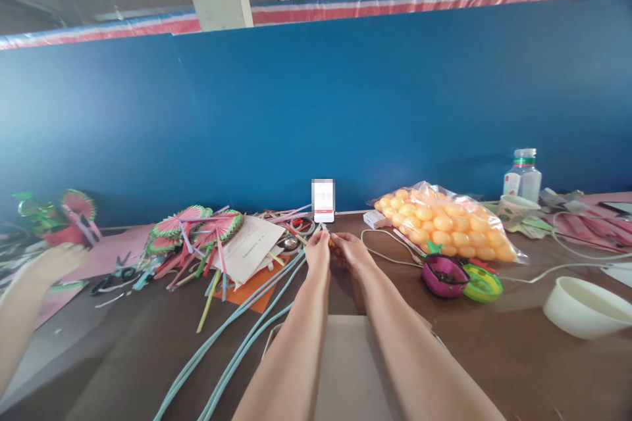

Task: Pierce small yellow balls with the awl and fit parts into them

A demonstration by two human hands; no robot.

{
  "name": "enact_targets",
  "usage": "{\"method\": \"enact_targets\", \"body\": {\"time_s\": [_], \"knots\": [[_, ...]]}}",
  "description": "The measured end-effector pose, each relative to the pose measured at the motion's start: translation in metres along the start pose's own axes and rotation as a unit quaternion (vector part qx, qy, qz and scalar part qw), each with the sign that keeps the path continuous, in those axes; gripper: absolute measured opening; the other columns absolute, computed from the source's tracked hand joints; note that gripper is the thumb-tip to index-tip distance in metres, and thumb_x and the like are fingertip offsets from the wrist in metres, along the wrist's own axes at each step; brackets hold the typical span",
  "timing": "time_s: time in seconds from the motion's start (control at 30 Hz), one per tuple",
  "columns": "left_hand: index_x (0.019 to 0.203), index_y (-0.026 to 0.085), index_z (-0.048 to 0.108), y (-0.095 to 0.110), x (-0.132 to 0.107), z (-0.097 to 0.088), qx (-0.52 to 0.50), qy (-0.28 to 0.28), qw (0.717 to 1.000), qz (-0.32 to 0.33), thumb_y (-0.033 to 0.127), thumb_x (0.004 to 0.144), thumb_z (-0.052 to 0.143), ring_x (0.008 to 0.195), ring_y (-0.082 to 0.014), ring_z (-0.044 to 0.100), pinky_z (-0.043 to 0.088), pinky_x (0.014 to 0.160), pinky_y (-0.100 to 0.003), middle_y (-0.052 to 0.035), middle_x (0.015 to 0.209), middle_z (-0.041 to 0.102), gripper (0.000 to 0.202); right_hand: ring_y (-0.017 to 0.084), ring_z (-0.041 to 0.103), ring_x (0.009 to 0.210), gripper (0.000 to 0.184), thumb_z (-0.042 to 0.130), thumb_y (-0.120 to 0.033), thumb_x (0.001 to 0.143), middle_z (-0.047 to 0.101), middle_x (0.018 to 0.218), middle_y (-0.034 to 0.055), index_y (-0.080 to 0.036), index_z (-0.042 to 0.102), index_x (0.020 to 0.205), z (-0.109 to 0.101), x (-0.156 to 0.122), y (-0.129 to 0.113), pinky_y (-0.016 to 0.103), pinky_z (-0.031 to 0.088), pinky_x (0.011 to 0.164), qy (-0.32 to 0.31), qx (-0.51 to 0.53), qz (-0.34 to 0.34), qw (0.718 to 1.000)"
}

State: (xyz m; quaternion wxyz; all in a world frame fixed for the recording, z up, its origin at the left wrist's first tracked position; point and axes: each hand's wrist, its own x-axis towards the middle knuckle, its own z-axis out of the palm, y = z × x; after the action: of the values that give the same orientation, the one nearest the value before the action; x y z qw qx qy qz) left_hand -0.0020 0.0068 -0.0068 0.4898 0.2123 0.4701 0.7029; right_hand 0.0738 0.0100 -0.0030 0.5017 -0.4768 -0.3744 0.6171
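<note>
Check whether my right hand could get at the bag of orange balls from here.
Probably yes: the bag of orange balls lies to the right of your right hand, with mainly a white cable and a small white box between, both seemingly easy to pass.

left grip (317,251), right grip (349,251): close together | phone (324,200): beyond | orange balls (441,223): right | teal cords (192,366): left
</note>
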Motion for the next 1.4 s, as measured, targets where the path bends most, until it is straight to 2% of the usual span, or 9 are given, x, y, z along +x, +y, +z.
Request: {"method": "enact_targets", "body": {"time_s": [0.17, 0.27, 0.33, 0.43, 0.53, 0.73, 0.9, 1.1, 1.4], "knots": [[0.074, 0.014, 0.063, 0.007, 0.002, 0.000, -0.037, 0.011, 0.999, -0.010, 0.026, 0.075, 0.069, 0.057, -0.0121, 0.057, 0.051, 0.058, -0.026, -0.0017, 0.064, 0.060, 0.013, 0.012, 0.053, 0.053, 0.021, 0.064, -0.038, 0.079, 0.062, 0.066, 0.0019, -0.018, 0.063, 0.082, -0.007, -0.006, -0.014, 0.026, 0.045, 0.053, 0.047, -0.167, -0.077, 0.982], [0.079, 0.014, 0.059, 0.015, 0.002, -0.003, -0.066, 0.089, 0.993, -0.030, 0.023, 0.080, 0.064, 0.058, -0.0096, 0.057, 0.051, 0.061, -0.024, -0.0016, 0.069, 0.059, 0.011, 0.019, 0.063, 0.078, 0.020, 0.060, -0.039, 0.082, 0.069, 0.086, 0.0073, -0.020, 0.064, 0.084, -0.018, -0.016, -0.029, 0.032, 0.047, 0.071, 0.112, -0.351, -0.127, 0.921], [0.082, 0.014, 0.058, 0.020, 0.001, -0.004, -0.078, 0.109, 0.990, -0.039, 0.023, 0.082, 0.063, 0.059, -0.0089, 0.057, 0.051, 0.063, -0.023, -0.0016, 0.071, 0.059, 0.010, 0.025, 0.063, 0.095, 0.021, 0.060, -0.040, 0.081, 0.069, 0.101, 0.0093, -0.023, 0.064, 0.093, -0.025, -0.023, -0.037, 0.038, 0.045, 0.080, 0.126, -0.459, -0.112, 0.872], [0.084, 0.015, 0.058, 0.023, 0.000, -0.005, -0.072, 0.122, 0.989, -0.045, 0.024, 0.083, 0.062, 0.061, -0.0089, 0.057, 0.051, 0.064, -0.024, -0.0019, 0.075, 0.059, 0.011, 0.031, 0.060, 0.106, 0.032, 0.068, -0.041, 0.074, 0.067, 0.113, 0.0128, -0.023, 0.064, 0.100, -0.029, -0.029, -0.040, 0.043, 0.043, 0.085, 0.093, -0.562, -0.064, 0.820], [0.083, 0.014, 0.057, 0.020, 0.000, -0.006, -0.065, 0.118, 0.990, -0.044, 0.025, 0.084, 0.061, 0.061, -0.0087, 0.057, 0.051, 0.064, -0.023, -0.0020, 0.075, 0.058, 0.011, 0.032, 0.060, 0.107, 0.035, 0.075, -0.033, 0.067, 0.065, 0.115, 0.0158, -0.021, 0.065, 0.099, -0.028, -0.028, -0.033, 0.043, 0.044, 0.084, 0.059, -0.603, -0.043, 0.795], [0.085, 0.014, 0.058, 0.014, 0.003, -0.007, -0.077, 0.117, 0.989, -0.051, 0.026, 0.085, 0.060, 0.062, -0.0090, 0.058, 0.052, 0.066, -0.024, -0.0035, 0.078, 0.059, 0.012, 0.033, 0.061, 0.107, 0.031, 0.070, -0.024, 0.071, 0.064, 0.116, 0.0214, -0.016, 0.066, 0.101, -0.031, -0.013, -0.019, 0.043, 0.045, 0.084, 0.072, -0.618, -0.020, 0.783], [0.085, 0.014, 0.058, 0.015, 0.003, -0.006, -0.083, 0.116, 0.988, -0.052, 0.026, 0.084, 0.060, 0.063, -0.0092, 0.057, 0.052, 0.064, -0.023, -0.0032, 0.077, 0.059, 0.012, 0.032, 0.062, 0.105, 0.026, 0.067, -0.024, 0.071, 0.065, 0.110, 0.0182, -0.016, 0.065, 0.097, -0.029, -0.015, -0.021, 0.039, 0.045, 0.082, 0.054, -0.622, -0.027, 0.781], [0.100, 0.019, 0.059, 0.021, 0.002, -0.006, -0.099, 0.120, 0.987, -0.043, 0.025, 0.083, 0.062, 0.067, -0.0096, 0.059, 0.053, 0.067, -0.024, -0.0024, 0.085, 0.059, 0.018, 0.025, 0.061, 0.094, 0.028, 0.057, -0.018, 0.075, 0.061, 0.106, 0.0107, -0.023, 0.061, 0.103, -0.021, -0.035, -0.041, 0.034, 0.043, 0.077, 0.123, -0.570, -0.126, 0.803], [0.090, 0.019, 0.060, 0.024, 0.007, -0.005, -0.150, 0.117, 0.981, -0.040, 0.022, 0.084, 0.059, 0.092, -0.0136, 0.060, 0.053, 0.082, -0.026, -0.0060, 0.099, 0.058, 0.006, 0.020, 0.057, 0.086, 0.024, 0.052, -0.016, 0.076, 0.062, 0.100, 0.0045, -0.024, 0.060, 0.096, -0.010, -0.051, -0.051, 0.030, 0.042, 0.072, 0.126, -0.481, -0.293, 0.816]]}}
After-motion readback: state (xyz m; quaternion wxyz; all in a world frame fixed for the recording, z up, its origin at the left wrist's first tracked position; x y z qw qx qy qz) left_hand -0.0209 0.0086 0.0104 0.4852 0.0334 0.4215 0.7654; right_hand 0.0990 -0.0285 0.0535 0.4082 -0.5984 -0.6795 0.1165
